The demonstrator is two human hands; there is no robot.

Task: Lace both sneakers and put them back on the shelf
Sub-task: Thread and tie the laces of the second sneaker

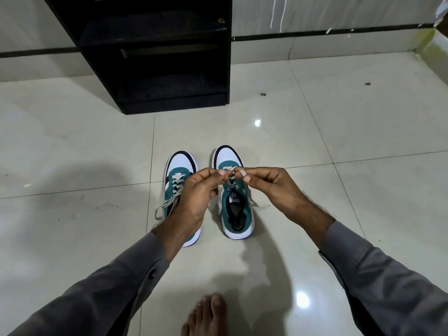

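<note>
Bare toes [208, 314] are showing at the bottom edge, on the floor [339, 190]. Both sneakers are standing in front of the black shelf [155, 57]. The left hand [196, 190] and right hand [269, 183] are pinching the lace [232, 178] of the right sneaker [234, 190]. The left sneaker [178, 185], beside it, is trailing loose ends. I think the lace may slip from the fingers, because the grip is only at the tips.

The one camera sits on my head, looking forward and down, close over my hands [232, 187], with the floor [339, 132] and shelf [169, 69] beyond them.
</note>
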